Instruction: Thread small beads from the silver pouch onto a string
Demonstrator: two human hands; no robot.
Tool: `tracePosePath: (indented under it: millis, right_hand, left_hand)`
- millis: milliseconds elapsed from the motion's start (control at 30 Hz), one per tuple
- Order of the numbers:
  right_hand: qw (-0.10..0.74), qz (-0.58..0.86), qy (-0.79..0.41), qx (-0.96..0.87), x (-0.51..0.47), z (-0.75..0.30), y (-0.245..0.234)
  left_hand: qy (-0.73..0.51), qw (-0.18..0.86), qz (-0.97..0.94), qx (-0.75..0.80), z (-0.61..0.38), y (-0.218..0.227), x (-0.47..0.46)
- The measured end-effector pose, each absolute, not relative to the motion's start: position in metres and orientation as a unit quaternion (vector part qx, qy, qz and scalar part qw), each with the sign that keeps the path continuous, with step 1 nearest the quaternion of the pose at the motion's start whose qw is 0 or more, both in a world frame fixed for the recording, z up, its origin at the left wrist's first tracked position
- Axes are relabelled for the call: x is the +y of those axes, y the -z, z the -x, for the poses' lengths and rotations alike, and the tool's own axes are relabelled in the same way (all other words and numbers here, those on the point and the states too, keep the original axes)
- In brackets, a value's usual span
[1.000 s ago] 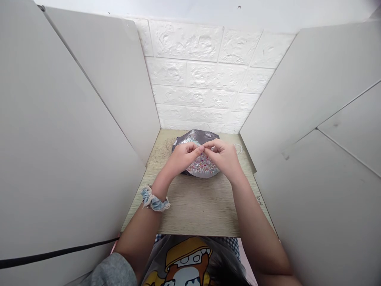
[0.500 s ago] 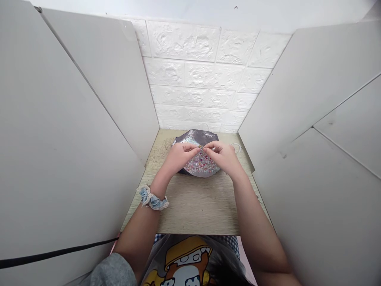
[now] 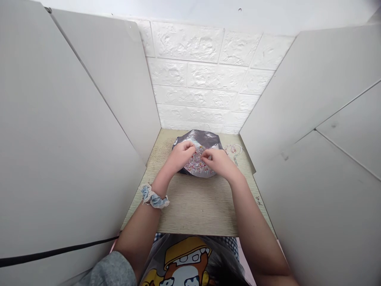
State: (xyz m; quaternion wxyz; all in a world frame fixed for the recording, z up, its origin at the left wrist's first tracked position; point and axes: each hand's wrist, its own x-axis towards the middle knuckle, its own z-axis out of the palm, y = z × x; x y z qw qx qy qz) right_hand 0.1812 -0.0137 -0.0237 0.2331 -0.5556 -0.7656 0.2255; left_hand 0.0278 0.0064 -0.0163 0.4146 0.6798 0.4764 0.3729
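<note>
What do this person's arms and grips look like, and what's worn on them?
The left grip and right grip are ungloved human hands. A pale-blue scrunchie with off-white lacy edging circles the left wrist, and a grey sleeve shows higher on that arm. The right forearm is bare, with no sleeve in view.

- White brick-patterned wall behind the far edge of the counter.
- Pale left panel along its left edge, pale right panel along its right.
- Silvery bits, too small to identify, by the right edge, nearer front than back.
- Black cord stretching toward the near left corner.
</note>
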Motion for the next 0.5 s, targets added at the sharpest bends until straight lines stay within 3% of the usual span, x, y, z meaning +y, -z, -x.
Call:
tracePosePath:
  millis: [167, 367, 500]
  right_hand:
    - [0.095, 0.59, -0.216, -0.772, -0.01, -0.178, 0.04]
    - [0.036, 0.592, -0.232, -0.771, -0.011, -0.172, 0.041]
    - [0.05, 0.588, -0.228, -0.775, -0.013, -0.17, 0.04]
  left_hand:
    - [-0.394, 0.42, -0.662, 0.48, -0.029, 0.017, 0.008]
    - [-0.395, 0.418, -0.666, 0.474, -0.03, 0.017, 0.008]
    - [-0.397, 0.417, -0.665, 0.476, -0.029, 0.017, 0.008]
